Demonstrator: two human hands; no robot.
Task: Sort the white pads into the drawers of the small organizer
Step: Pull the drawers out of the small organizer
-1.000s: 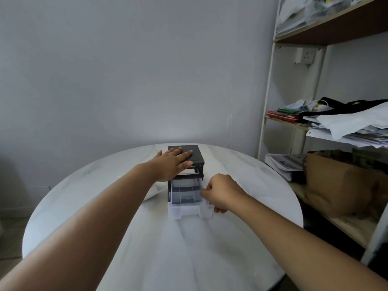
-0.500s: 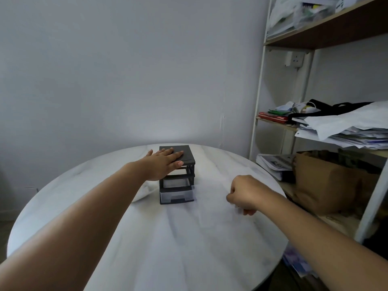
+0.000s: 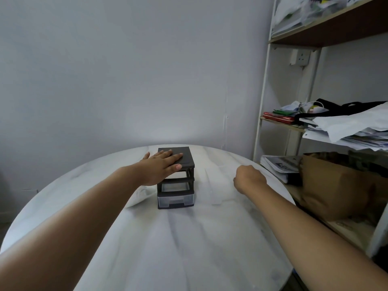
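Round marble table [image 3: 189, 248] — cluttered shelves [image 3: 336, 28], brown bag [image 3: 336, 185].

Domestic workroom or home-office corner. A round, marble-patterned counter [image 3: 189, 238] stands before a bare white wall [image 3: 126, 70]. At right, an open shelf unit [image 3: 336, 34] carries loose paper stacks [image 3: 357, 127], red books [image 3: 277, 118] and a brown paper bag [image 3: 331, 185]. A wall socket [image 3: 300, 56] sits behind the shelves.
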